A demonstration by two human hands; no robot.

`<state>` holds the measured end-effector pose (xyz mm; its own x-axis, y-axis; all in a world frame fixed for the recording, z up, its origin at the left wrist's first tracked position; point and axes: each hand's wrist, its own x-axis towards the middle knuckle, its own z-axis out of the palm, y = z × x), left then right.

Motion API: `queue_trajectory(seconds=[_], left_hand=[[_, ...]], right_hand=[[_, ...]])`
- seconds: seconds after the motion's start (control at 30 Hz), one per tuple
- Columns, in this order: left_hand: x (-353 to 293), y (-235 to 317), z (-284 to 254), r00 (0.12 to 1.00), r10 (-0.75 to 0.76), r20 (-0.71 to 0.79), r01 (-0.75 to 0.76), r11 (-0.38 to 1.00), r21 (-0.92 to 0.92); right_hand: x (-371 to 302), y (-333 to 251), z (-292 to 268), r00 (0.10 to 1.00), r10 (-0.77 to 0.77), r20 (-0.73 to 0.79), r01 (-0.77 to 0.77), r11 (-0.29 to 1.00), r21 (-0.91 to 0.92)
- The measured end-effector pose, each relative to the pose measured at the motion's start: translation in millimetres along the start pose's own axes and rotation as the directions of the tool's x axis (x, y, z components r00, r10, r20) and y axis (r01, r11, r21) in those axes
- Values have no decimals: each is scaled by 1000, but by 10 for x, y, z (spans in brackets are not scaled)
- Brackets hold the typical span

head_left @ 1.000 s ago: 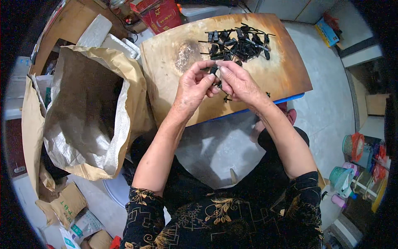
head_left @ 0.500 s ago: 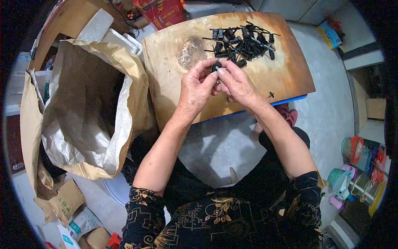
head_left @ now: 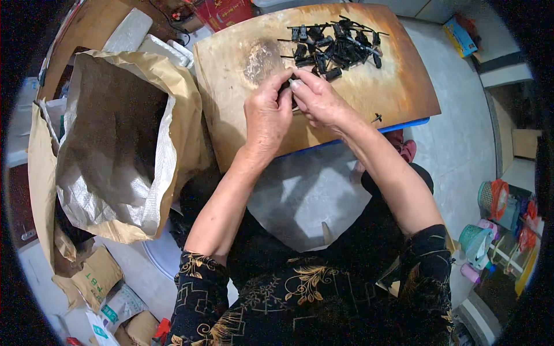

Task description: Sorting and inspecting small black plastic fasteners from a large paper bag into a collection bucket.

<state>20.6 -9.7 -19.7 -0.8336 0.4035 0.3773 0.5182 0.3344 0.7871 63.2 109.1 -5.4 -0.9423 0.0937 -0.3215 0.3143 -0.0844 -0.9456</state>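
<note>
My left hand [head_left: 267, 117] and my right hand [head_left: 322, 102] meet above the front part of a worn wooden board [head_left: 231, 109]. Both are closed, fingertips together, around a small black plastic part [head_left: 285, 85]. Most of that part is hidden by my fingers and thumbs. Just beyond my hands lies a loose pile of black plastic parts [head_left: 346, 52], several with thin rods sticking out. One small black cross-shaped piece [head_left: 377, 119] lies apart from the pile, near the board's front edge and to the right of my right hand.
A large open paper sack [head_left: 187, 127] with a silvery woven lining stands left of the board. A blue edge [head_left: 412, 126] shows under the board. Behind it is a red box [head_left: 225, 17]. Brown bags [head_left: 95, 279] lie lower left; baskets and a rack [head_left: 508, 254] stand at right.
My hands have closed in tighter and turned, so the black part shows less between my fingers. The view has shifted slightly; the pile looks unchanged.
</note>
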Motion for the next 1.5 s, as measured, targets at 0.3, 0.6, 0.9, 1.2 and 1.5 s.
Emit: queue_trajectory(seconds=[0.3,0.6,0.9,1.2,1.5], left_hand=[[119,17,-146,956,-167,240,238,922,-307],[190,5,-295,789,-315,527,600,215,-770],[149,133,-268,739,-154,656,659,372,-654],[75,217,-194,806,-158,570,406,849,-338],[157,184,-295,792,-193,579,512,728,-457]], right_hand=[[60,256,-162,885,-463,-39,444,868,-223],[-159,-48,-263,968,-247,38,244,967,69],[-142,-62,-383,974,-176,140,149,971,187],[-101,12,-337,975,-177,137,172,984,47],[-106,14,-246,950,-260,175,280,955,-101]])
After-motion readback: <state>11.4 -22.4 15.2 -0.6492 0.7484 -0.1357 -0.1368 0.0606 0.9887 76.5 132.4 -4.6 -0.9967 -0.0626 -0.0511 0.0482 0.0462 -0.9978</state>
